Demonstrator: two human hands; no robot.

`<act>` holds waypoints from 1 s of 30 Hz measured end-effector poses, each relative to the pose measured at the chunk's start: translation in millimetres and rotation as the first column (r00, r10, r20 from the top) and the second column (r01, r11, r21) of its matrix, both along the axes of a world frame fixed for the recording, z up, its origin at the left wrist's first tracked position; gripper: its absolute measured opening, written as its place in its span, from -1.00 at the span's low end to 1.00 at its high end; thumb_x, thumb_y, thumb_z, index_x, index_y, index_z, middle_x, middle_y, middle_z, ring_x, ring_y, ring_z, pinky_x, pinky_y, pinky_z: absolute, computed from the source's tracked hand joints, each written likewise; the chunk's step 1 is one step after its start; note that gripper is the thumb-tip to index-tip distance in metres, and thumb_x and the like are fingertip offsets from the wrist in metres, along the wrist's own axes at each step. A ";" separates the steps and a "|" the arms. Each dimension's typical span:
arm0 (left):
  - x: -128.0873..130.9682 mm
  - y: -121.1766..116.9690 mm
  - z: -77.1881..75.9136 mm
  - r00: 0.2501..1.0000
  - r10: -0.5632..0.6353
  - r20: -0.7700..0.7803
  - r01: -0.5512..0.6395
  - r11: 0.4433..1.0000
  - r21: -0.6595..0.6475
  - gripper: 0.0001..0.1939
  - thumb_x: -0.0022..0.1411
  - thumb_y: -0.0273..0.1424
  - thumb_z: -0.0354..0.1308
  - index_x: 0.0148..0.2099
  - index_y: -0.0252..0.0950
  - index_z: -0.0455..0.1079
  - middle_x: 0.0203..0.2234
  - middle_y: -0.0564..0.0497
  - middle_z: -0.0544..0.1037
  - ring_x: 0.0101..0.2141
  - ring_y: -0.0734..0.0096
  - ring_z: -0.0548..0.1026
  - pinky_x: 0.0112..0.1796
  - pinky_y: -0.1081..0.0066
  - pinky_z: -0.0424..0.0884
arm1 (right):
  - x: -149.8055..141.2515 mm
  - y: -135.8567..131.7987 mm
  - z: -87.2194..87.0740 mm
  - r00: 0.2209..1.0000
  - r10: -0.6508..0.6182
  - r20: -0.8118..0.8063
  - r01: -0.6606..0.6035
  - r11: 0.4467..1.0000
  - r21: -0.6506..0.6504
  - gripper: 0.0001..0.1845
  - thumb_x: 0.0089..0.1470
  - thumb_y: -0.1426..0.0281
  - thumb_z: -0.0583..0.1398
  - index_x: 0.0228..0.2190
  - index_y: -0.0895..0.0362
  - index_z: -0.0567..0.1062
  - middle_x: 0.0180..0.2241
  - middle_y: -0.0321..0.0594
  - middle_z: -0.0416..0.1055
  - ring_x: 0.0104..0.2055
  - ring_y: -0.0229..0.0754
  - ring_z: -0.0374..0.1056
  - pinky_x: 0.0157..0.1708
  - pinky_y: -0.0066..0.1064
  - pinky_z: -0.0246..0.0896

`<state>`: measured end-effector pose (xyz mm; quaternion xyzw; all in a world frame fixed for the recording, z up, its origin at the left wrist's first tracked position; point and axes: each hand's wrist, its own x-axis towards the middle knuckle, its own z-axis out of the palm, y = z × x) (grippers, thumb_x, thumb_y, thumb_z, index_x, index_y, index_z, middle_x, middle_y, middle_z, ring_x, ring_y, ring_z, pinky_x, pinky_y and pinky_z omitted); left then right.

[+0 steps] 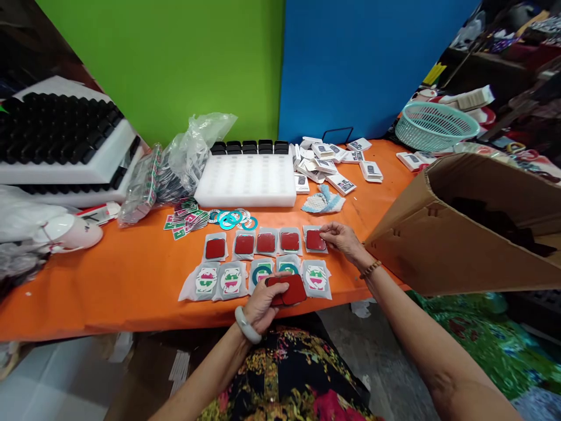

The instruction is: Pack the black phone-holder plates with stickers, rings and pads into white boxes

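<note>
On the orange table (131,280) we keep the top row of packets (265,242) even, so we set each red pad squarely and press it flat (a judgement). Our right hand (339,238), arm stretched forward, pinches the end pad (315,240). Our left hand (263,304), wrist bent back, clasps a stack of red pads (289,290) at the table's near edge.

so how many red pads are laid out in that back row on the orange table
5. The red pads sit side by side in clear sleeves: far left, then, and the last under the right hand. The left hand holds more.
</note>
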<state>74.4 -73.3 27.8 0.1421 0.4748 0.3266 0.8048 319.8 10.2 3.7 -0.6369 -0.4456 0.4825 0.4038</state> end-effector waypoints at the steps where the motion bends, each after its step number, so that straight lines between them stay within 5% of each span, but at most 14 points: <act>1: -0.2 0.0 0.6 1.000 -0.001 0.002 0.001 1.000 -0.003 -0.59 -0.13 -0.53 0.34 -0.15 -0.39 0.41 -0.34 -0.14 0.61 -0.35 0.23 0.59 -0.39 0.35 0.54 | 0.0 3.9 -5.0 1.000 -0.007 0.026 0.007 1.000 0.009 -0.68 -0.32 0.20 0.27 -0.50 0.13 0.36 -0.74 -0.45 0.20 -0.70 -0.36 0.06 -0.67 -0.47 -0.04; 6: -2.7 0.4 -0.4 1.000 -0.011 -0.001 0.011 1.000 -0.004 -0.58 -0.16 -0.50 0.39 -0.18 -0.40 0.42 -0.38 -0.13 0.61 -0.39 0.25 0.59 -0.38 0.37 0.53 | -0.2 13.5 -18.9 0.981 -0.058 0.185 0.042 0.995 0.089 -0.76 -0.31 0.25 0.26 -0.55 0.14 0.43 -0.61 -0.33 0.33 -0.53 -0.26 0.22 -0.46 -0.35 0.16; 13: -1.0 3.3 -7.7 0.999 0.046 -0.025 -0.046 0.999 0.007 -0.57 -0.17 -0.43 0.44 -0.20 -0.38 0.41 -0.40 -0.09 0.61 -0.38 0.23 0.58 -0.41 0.35 0.53 | -14.6 -15.8 -1.3 0.938 -0.130 0.322 0.072 0.980 0.187 -0.69 -0.12 0.21 0.23 -0.34 0.14 0.48 -0.38 -0.19 0.40 -0.40 -0.18 0.26 -0.37 -0.31 0.19; 20: 6.0 0.6 -8.4 1.000 0.009 -0.004 -0.009 1.000 0.026 -0.54 -0.18 -0.42 0.45 -0.19 -0.38 0.41 -0.47 -0.05 0.60 -0.42 0.25 0.58 -0.38 0.33 0.53 | -59.5 -87.3 13.3 0.954 0.258 -0.152 -0.265 0.964 -0.032 -0.64 -0.09 0.14 0.29 -0.29 0.10 0.44 -0.46 -0.32 0.34 -0.58 -0.35 0.13 -0.60 -0.47 0.07; 26: 9.7 -9.2 0.7 0.994 -0.104 0.035 0.106 0.994 -0.032 -0.60 -0.04 -0.43 0.38 -0.15 -0.37 0.35 -0.39 -0.14 0.60 -0.33 0.15 0.60 -0.36 0.28 0.54 | -36.4 -100.4 14.4 0.963 0.058 -0.261 -0.090 0.990 -0.110 -0.60 -0.22 0.12 0.36 -0.39 0.10 0.42 -0.53 -0.35 0.30 -0.61 -0.39 0.05 -0.65 -0.51 -0.08; 30: 2.5 -14.9 1.1 0.988 -0.126 0.095 0.130 0.990 -0.046 -0.65 0.04 -0.46 0.31 -0.12 -0.36 0.32 -0.26 -0.23 0.59 -0.16 0.05 0.56 -0.22 0.16 0.53 | -19.9 -97.8 9.6 0.980 -0.001 -0.199 -0.017 0.996 -0.091 -0.57 -0.27 0.10 0.37 -0.41 0.10 0.43 -0.53 -0.33 0.32 -0.56 -0.33 0.15 -0.62 -0.49 0.05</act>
